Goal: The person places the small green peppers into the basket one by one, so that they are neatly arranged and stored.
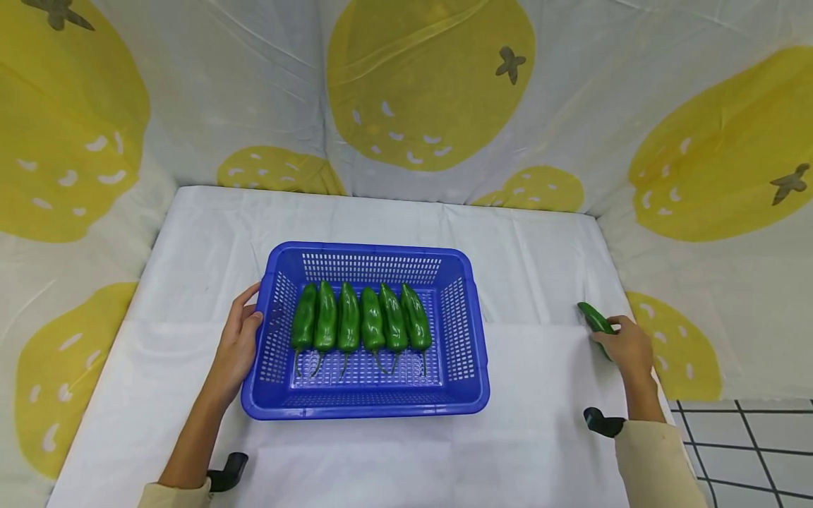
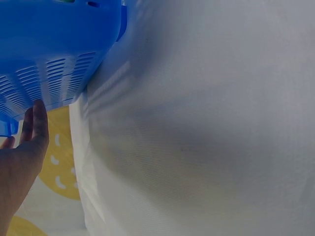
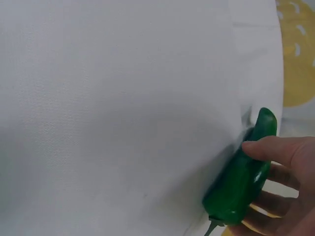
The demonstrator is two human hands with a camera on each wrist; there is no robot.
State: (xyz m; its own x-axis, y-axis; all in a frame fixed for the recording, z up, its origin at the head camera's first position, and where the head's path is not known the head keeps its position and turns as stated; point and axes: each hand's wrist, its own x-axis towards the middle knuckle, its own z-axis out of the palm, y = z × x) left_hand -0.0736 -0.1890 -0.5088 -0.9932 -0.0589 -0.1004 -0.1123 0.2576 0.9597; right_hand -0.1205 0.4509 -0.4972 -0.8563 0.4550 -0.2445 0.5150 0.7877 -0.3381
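A blue plastic basket (image 1: 365, 409) with slotted walls stands on the white-covered table. Inside it several green peppers (image 1: 349, 317) lie side by side in a row, stems toward the near side. My left hand (image 1: 238, 346) is at the basket's left side, its fairly straight fingers touching the outer wall below the rim; the left wrist view shows the fingertips (image 2: 39, 105) against the slots. Over at the table's right side, my right hand (image 1: 627, 346) grips a single green pepper (image 3: 238, 182) between thumb and fingers. That pepper's stem points down in the right wrist view.
White cloth (image 1: 533, 282) covers the table. Hanging cloth (image 1: 571, 106) with a yellow fruit print walls off the back and both sides. Tiled floor (image 1: 749, 451) shows at the lower right. A black wrist mount (image 1: 603, 422) sits at each sleeve.
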